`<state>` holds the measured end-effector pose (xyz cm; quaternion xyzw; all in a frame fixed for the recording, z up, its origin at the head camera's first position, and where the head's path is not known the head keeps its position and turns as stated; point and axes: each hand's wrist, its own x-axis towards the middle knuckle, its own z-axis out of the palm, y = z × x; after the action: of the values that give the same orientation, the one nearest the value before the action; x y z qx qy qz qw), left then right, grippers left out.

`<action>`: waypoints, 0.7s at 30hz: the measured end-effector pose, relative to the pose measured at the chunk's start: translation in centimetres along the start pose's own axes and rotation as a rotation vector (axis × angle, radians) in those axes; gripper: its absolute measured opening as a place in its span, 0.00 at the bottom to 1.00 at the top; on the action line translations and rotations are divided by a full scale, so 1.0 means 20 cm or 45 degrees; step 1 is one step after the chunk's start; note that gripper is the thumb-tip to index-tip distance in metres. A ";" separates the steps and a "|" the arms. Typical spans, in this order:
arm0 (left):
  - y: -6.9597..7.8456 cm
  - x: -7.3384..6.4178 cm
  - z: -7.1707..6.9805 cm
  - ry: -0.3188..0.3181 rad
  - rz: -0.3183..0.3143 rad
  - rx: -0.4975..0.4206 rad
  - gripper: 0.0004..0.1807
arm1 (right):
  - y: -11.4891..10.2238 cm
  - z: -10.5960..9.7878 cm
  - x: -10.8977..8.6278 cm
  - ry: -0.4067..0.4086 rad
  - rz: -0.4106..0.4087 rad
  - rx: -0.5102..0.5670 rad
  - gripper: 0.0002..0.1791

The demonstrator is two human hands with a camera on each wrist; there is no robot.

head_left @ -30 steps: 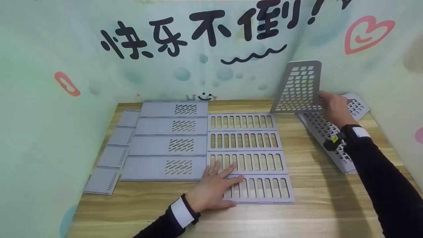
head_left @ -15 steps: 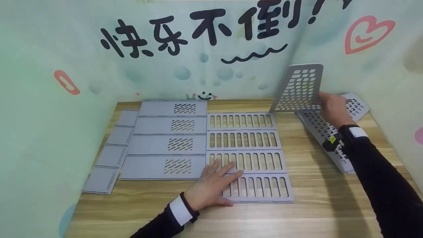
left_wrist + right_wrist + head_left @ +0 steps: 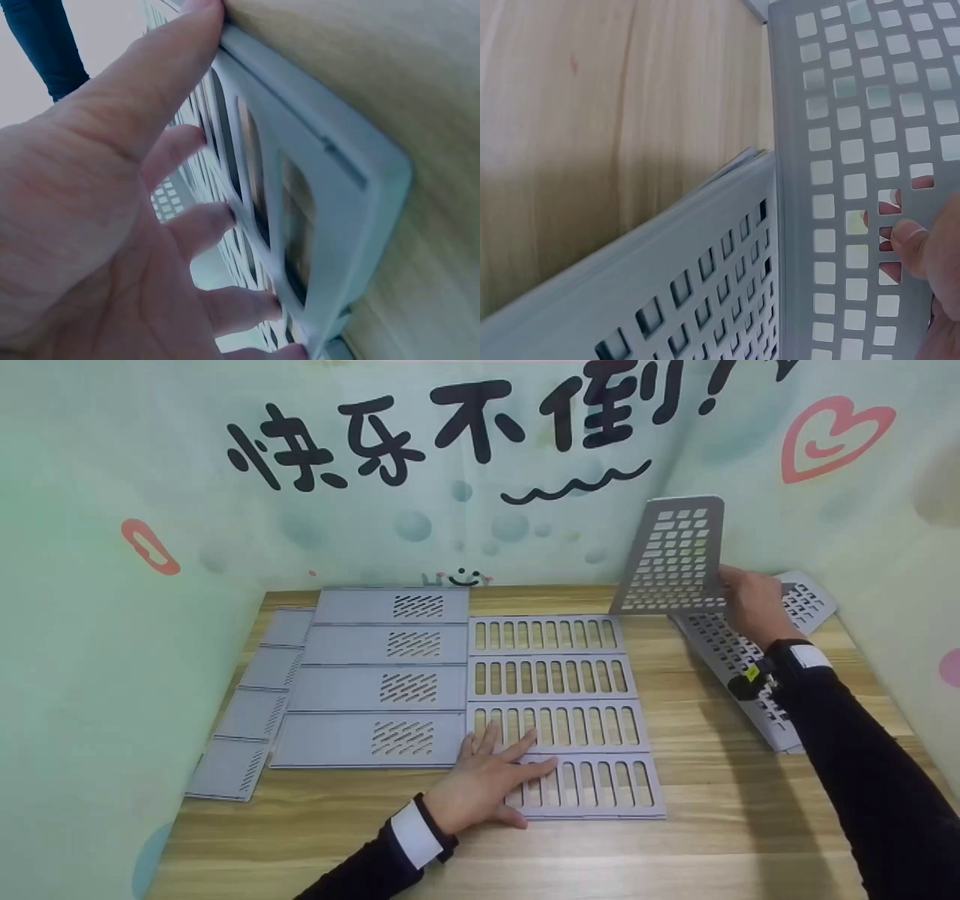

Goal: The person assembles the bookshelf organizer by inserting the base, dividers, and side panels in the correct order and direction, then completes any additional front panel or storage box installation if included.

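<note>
My left hand (image 3: pixel 480 787) rests with fingers spread over the two nearest grey slotted panels (image 3: pixel 555 700). In the left wrist view its thumb lies along the edge of a slotted panel (image 3: pixel 341 225), and the other fingertips reach across the slots. At the back right, my right hand (image 3: pixel 757 604) pinches the side edge of a grey perforated panel (image 3: pixel 714 547) and holds it upright. The right wrist view shows the thumb on the face of this panel (image 3: pixel 795 225), with other fingers visible behind through the holes. Below that hand lie more perforated panels (image 3: pixel 776 727), crossed and overlapping.
Left of the slotted panels, several wide grey panels (image 3: pixel 337 690) with slanted cutouts lie in a column. Further left is a column of smaller grey panels (image 3: pixel 236 769). All lie on the wood-grain table (image 3: pixel 360 840), and a printed backdrop (image 3: pixel 337 540) rises behind it.
The upright perforated panel dips slightly, then rises and shifts a little left with my right hand. My left hand stays on the slotted panels.
</note>
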<state>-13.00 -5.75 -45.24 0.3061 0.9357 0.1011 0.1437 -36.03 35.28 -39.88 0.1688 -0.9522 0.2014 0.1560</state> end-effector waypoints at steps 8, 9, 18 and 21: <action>0.01 0.00 -0.02 -0.034 -0.011 0.004 0.49 | 0.01 0.02 0.02 0.023 -0.033 0.004 0.15; 0.01 0.00 -0.02 -0.028 -0.008 0.006 0.49 | 0.02 0.02 0.02 0.023 -0.037 -0.002 0.16; -0.01 -0.03 -0.02 -0.016 -0.004 -0.054 0.48 | 0.02 0.02 0.00 0.060 -0.061 -0.069 0.15; -0.02 -0.04 -0.02 -0.008 0.002 -0.057 0.48 | 0.01 0.03 0.01 0.065 -0.071 -0.072 0.16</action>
<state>-12.73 -6.49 -44.89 0.3039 0.9325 0.1211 0.1533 -36.31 35.18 -40.34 0.1856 -0.9481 0.1742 0.1906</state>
